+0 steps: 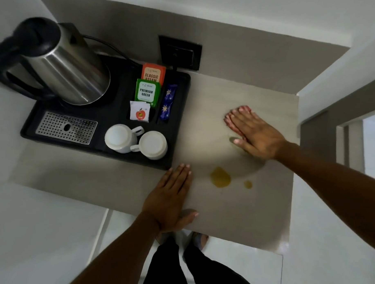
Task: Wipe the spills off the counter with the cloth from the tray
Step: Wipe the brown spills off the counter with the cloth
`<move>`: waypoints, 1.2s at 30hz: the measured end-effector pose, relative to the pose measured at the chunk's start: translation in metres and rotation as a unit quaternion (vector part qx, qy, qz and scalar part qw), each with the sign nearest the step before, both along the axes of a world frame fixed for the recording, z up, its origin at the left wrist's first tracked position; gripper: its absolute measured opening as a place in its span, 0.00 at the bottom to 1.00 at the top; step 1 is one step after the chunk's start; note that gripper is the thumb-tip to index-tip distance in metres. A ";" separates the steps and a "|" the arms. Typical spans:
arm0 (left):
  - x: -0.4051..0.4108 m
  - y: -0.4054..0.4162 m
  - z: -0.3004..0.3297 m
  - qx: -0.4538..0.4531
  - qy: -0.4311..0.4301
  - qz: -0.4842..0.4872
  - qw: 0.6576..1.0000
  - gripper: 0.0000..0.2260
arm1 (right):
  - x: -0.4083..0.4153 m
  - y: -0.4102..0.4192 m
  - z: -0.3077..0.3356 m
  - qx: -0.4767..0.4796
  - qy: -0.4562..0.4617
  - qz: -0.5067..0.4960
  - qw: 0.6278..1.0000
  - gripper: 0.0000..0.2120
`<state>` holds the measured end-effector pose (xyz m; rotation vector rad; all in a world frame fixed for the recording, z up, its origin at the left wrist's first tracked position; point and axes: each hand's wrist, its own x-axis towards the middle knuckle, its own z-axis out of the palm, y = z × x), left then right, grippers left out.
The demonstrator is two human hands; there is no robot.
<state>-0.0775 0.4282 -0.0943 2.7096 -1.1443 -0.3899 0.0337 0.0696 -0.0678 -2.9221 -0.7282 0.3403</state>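
Yellow spills point(220, 177): two puddles on beige counter point(238, 214)
Left hand point(170, 194): flat, empty, at counter edge
Right hand point(253, 132): flat, fingers extended

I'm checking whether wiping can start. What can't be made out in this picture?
Head view only:
- The cloth: none shows on the tray; the kettle may hide part of it.
- Counter under the right hand and left hand: covered by the flat palms.
- Small print on the sachets: too small.

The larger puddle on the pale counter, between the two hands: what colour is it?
The larger puddle is yellowish amber, seen plainly in the head view.
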 end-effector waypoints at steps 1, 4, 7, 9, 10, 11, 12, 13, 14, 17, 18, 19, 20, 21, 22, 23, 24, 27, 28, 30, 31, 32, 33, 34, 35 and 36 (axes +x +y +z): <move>0.000 0.000 0.000 -0.001 -0.001 -0.001 1.000 0.47 | 0.009 -0.001 0.002 -0.007 0.008 -0.013 1.000 0.34; 0.000 0.001 0.001 -0.001 -0.001 -0.005 1.000 0.47 | 0.043 0.023 0.006 0.000 0.006 -0.078 0.997 0.34; 0.000 0.000 0.003 -0.001 0.001 -0.003 1.000 0.47 | 0.065 0.066 0.010 0.029 0.002 -0.108 0.994 0.31; -0.001 0.000 0.004 -0.002 0.006 0.000 1.000 0.48 | 0.058 0.089 0.011 0.038 0.001 -0.077 0.996 0.31; 0.000 0.000 0.004 -0.001 0.006 0.002 1.000 0.48 | 0.044 0.097 0.010 0.035 -0.004 -0.051 0.998 0.31; 0.000 0.000 0.004 -0.001 0.003 0.003 1.000 0.48 | 0.026 0.101 0.008 0.033 -0.003 -0.024 0.999 0.33; 0.000 0.001 0.004 -0.004 -0.001 0.002 1.000 0.47 | 0.004 0.101 0.006 0.030 0.006 -0.004 1.000 0.34; -0.001 0.000 0.003 -0.011 -0.006 0.003 1.000 0.47 | -0.017 0.095 0.003 0.024 0.017 0.007 1.000 0.36; 0.000 0.000 0.002 -0.016 -0.011 0.003 1.000 0.46 | -0.035 0.084 0.002 0.020 0.032 0.014 0.999 0.37; -0.001 0.000 0.001 -0.013 -0.015 0.004 1.000 0.46 | -0.052 0.041 0.003 0.005 0.033 -0.039 0.999 0.38; -0.001 0.001 0.000 -0.012 -0.017 0.004 1.000 0.47 | -0.044 0.035 0.004 0.009 0.021 -0.074 0.997 0.38; -0.001 0.000 0.001 -0.008 -0.016 0.001 1.000 0.47 | -0.030 0.035 0.006 0.015 0.012 -0.104 0.994 0.38; 0.000 0.000 0.002 -0.003 -0.013 -0.003 1.000 0.47 | -0.015 0.042 0.007 0.018 0.011 -0.128 0.992 0.37; 0.000 0.000 0.003 0.001 -0.010 -0.003 1.000 0.47 | -0.002 0.054 0.007 0.015 0.011 -0.146 0.989 0.36; 0.001 0.000 0.003 0.002 -0.012 0.000 1.000 0.47 | 0.007 0.069 0.007 0.015 0.008 -0.159 0.987 0.35; 0.001 0.000 0.004 0.003 -0.013 0.001 1.000 0.47 | 0.012 0.085 0.006 0.024 0.007 -0.166 0.986 0.35; 0.000 0.000 0.005 0.001 -0.014 0.001 1.000 0.47 | 0.010 0.099 0.008 0.036 0.011 -0.167 0.985 0.34; -0.007 0.003 0.003 -0.024 -0.019 0.038 0.999 0.48 | -0.040 0.119 0.007 0.054 0.020 -0.113 0.992 0.34; -0.010 0.004 0.001 -0.026 -0.024 0.059 0.998 0.49 | -0.062 0.118 0.005 0.052 0.019 -0.094 0.994 0.35; -0.013 0.004 0.000 -0.015 -0.031 0.080 0.996 0.49 | -0.093 0.101 0.000 0.033 0.037 -0.068 0.996 0.37; -0.014 0.005 0.000 -0.011 -0.031 0.080 0.996 0.49 | -0.096 0.090 -0.002 0.020 0.043 -0.062 0.997 0.37; -0.014 0.005 -0.001 -0.012 -0.033 0.079 0.996 0.49 | -0.094 0.082 -0.003 0.009 0.039 -0.068 0.997 0.37; -0.013 0.005 -0.001 -0.014 -0.035 0.077 0.996 0.49 | -0.085 0.079 -0.003 0.010 0.031 -0.084 0.996 0.36; -0.012 0.005 0.001 -0.016 -0.036 0.075 0.996 0.48 | -0.072 0.082 -0.002 0.017 0.024 -0.105 0.994 0.35; -0.012 0.005 0.003 -0.020 -0.036 0.074 0.996 0.48 | -0.058 0.090 0.001 0.023 0.016 -0.123 0.992 0.35; -0.013 0.005 0.003 -0.024 -0.036 0.075 0.996 0.48 | -0.047 0.102 0.003 0.025 0.013 -0.137 0.990 0.35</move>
